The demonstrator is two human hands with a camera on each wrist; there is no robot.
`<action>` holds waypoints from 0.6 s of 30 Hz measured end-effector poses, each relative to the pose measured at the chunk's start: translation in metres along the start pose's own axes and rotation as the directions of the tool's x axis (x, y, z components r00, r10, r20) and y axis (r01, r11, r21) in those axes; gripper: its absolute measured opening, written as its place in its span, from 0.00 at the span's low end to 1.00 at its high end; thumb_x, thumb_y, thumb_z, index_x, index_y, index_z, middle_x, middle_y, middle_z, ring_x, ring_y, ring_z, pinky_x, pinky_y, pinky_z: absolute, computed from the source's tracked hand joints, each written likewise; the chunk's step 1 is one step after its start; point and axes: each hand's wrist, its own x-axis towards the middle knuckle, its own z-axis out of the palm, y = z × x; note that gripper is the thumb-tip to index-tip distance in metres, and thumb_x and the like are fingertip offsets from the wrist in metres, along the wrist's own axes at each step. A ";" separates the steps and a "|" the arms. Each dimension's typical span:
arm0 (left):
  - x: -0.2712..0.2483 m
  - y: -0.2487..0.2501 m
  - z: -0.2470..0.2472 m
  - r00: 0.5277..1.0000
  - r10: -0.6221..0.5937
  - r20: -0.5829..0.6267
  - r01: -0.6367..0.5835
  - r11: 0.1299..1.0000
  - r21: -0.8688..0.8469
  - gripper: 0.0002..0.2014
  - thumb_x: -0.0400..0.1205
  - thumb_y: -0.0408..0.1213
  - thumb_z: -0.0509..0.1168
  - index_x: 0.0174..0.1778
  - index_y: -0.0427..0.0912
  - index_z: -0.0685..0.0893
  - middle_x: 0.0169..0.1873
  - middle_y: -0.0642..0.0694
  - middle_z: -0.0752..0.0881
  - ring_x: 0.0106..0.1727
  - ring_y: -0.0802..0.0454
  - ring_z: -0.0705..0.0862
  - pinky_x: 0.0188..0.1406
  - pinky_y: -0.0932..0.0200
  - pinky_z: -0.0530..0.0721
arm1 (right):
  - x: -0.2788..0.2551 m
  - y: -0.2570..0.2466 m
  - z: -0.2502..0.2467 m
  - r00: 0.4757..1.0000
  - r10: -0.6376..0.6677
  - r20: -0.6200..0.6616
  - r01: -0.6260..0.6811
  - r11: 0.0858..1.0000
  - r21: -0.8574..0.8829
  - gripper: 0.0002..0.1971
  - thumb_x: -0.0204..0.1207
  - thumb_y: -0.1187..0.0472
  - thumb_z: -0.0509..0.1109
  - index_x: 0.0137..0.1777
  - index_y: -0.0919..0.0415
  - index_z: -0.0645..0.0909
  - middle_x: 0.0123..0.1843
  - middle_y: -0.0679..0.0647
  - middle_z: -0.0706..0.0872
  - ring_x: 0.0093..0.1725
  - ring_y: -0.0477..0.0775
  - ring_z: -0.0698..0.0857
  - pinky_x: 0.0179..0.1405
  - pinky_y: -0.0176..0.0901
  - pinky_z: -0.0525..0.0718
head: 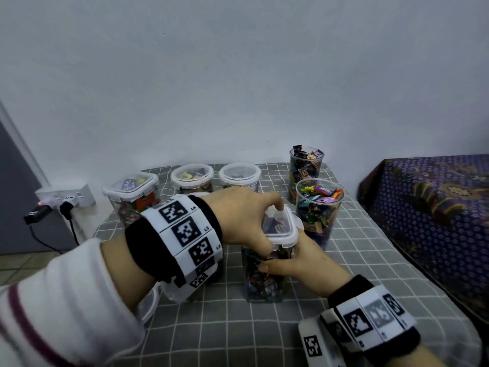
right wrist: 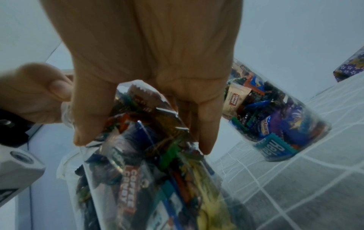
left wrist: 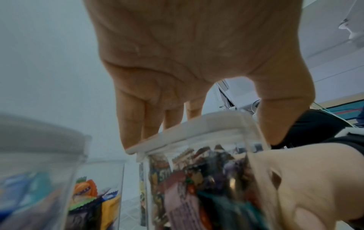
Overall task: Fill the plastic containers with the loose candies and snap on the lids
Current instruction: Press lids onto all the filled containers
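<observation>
At far left a lidded square container held wrapped candies; beside it stood two lidded round containers. In the middle of the checked tabletop, the left hand gripped the square lid atop a tall candy-filled container, while the right hand clasped its clear wall. Rightward, two open round jars brimmed with candies.

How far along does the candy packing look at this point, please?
Done: three lidded tubs stand at the back of the table. In hand: the left hand presses a lid onto a tall full container that the right hand steadies. Left: two full round jars have no lids.
</observation>
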 end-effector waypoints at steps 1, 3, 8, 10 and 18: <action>0.000 -0.001 -0.001 1.000 0.000 0.011 0.001 1.000 -0.014 0.36 0.67 0.50 0.73 0.71 0.57 0.66 0.46 0.52 0.81 0.46 0.52 0.79 0.47 0.56 0.80 | -0.001 0.001 0.001 1.000 0.006 -0.011 -0.005 1.000 0.005 0.37 0.53 0.44 0.81 0.66 0.40 0.75 0.61 0.39 0.84 0.64 0.39 0.81 0.69 0.52 0.77; 0.001 -0.003 -0.002 1.000 -0.004 0.031 0.005 0.999 -0.044 0.36 0.68 0.49 0.73 0.72 0.57 0.66 0.49 0.52 0.81 0.48 0.52 0.80 0.50 0.55 0.80 | -0.004 0.005 0.005 0.998 0.017 -0.057 -0.016 1.000 0.016 0.39 0.54 0.44 0.82 0.67 0.41 0.73 0.64 0.39 0.82 0.65 0.38 0.79 0.69 0.46 0.76; 0.009 -0.006 -0.006 0.996 -0.015 0.090 0.023 0.995 -0.094 0.38 0.66 0.48 0.76 0.70 0.56 0.66 0.58 0.50 0.82 0.55 0.50 0.81 0.58 0.51 0.81 | -0.011 0.006 0.008 0.992 0.032 -0.119 -0.032 0.999 0.006 0.37 0.63 0.56 0.83 0.66 0.40 0.64 0.63 0.33 0.75 0.64 0.33 0.74 0.62 0.28 0.70; 0.012 -0.007 -0.006 0.994 -0.012 0.111 0.025 0.993 -0.117 0.37 0.65 0.48 0.77 0.68 0.56 0.67 0.57 0.50 0.83 0.53 0.50 0.82 0.57 0.50 0.83 | -0.011 0.006 0.007 0.993 0.030 -0.113 -0.029 0.999 0.015 0.37 0.63 0.56 0.83 0.66 0.40 0.64 0.62 0.32 0.75 0.63 0.31 0.74 0.60 0.26 0.70; 0.008 -0.012 0.003 0.998 0.006 0.064 0.009 0.973 -0.232 0.43 0.64 0.48 0.77 0.74 0.52 0.66 0.63 0.49 0.80 0.60 0.51 0.79 0.63 0.54 0.79 | -0.020 0.014 0.023 0.964 -0.031 -0.266 0.078 0.983 0.167 0.54 0.54 0.49 0.83 0.77 0.42 0.55 0.69 0.36 0.75 0.68 0.35 0.75 0.69 0.35 0.75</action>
